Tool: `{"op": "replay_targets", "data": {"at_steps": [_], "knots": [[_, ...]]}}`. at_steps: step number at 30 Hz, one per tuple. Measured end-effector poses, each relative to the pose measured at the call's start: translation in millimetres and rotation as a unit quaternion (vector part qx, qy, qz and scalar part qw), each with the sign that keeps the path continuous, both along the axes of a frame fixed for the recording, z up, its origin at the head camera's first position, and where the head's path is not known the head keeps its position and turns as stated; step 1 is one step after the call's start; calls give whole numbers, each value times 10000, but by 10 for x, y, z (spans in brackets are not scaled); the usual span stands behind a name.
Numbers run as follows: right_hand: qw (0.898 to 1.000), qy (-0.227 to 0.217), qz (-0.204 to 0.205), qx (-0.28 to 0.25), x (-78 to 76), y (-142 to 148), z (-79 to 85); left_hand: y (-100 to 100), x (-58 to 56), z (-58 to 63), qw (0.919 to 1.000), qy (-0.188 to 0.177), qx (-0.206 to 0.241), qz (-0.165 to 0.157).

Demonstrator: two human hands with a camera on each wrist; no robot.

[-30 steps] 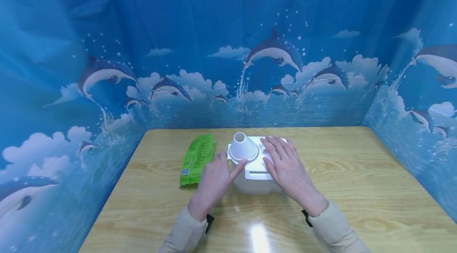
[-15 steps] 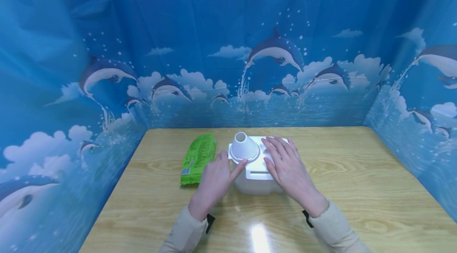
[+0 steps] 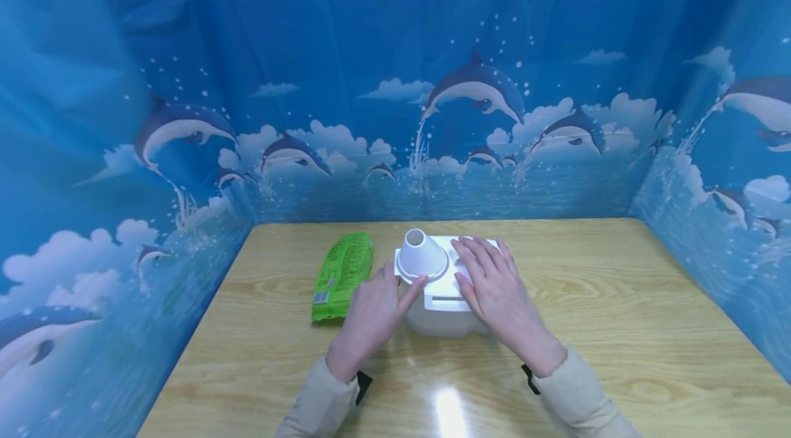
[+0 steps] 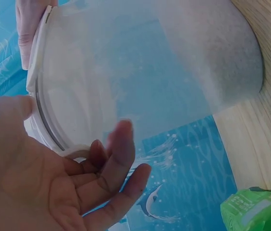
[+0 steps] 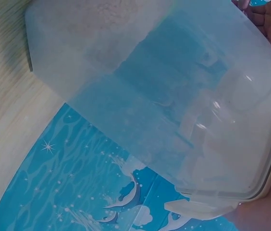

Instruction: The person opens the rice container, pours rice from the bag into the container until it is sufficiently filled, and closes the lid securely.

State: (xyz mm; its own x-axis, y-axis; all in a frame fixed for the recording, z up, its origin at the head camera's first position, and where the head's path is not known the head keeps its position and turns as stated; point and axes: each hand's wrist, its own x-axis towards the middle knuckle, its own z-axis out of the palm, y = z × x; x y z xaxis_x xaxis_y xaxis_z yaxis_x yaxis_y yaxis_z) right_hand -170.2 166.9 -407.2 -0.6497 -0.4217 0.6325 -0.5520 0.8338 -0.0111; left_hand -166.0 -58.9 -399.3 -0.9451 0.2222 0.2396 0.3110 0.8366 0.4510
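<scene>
A translucent plastic storage container (image 3: 440, 323) stands upright on the table under a white lid (image 3: 446, 297). A white cone-shaped spout (image 3: 421, 259) rises from the lid's left part. My left hand (image 3: 371, 311) grips the lid's left edge: its thumb lies on top, while the fingers curl by the side latch (image 4: 80, 153) in the left wrist view. My right hand (image 3: 497, 290) lies over the lid's right part with fairly straight fingers. Pale grainy contents (image 4: 234, 53) fill the container's lower part. In the right wrist view a lid latch (image 5: 193, 209) sticks out from the side.
Left of the container, close to my left hand, lies a green printed bag (image 3: 342, 277). A wood-grain table (image 3: 618, 314) carries everything. Blue dolphin-print curtains (image 3: 346, 81) enclose its back and sides.
</scene>
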Motion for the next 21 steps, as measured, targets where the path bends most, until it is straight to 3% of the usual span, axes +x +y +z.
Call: {"op": "replay_targets", "data": {"at_steps": [6, 21], "knots": [[10000, -1, 17, -14, -3, -9, 6, -11, -6, 3, 9998, -203, 68, -3], [9999, 30, 73, -69, -14, 11, -14, -13, 7, 13, 9997, -249, -17, 51]]}}
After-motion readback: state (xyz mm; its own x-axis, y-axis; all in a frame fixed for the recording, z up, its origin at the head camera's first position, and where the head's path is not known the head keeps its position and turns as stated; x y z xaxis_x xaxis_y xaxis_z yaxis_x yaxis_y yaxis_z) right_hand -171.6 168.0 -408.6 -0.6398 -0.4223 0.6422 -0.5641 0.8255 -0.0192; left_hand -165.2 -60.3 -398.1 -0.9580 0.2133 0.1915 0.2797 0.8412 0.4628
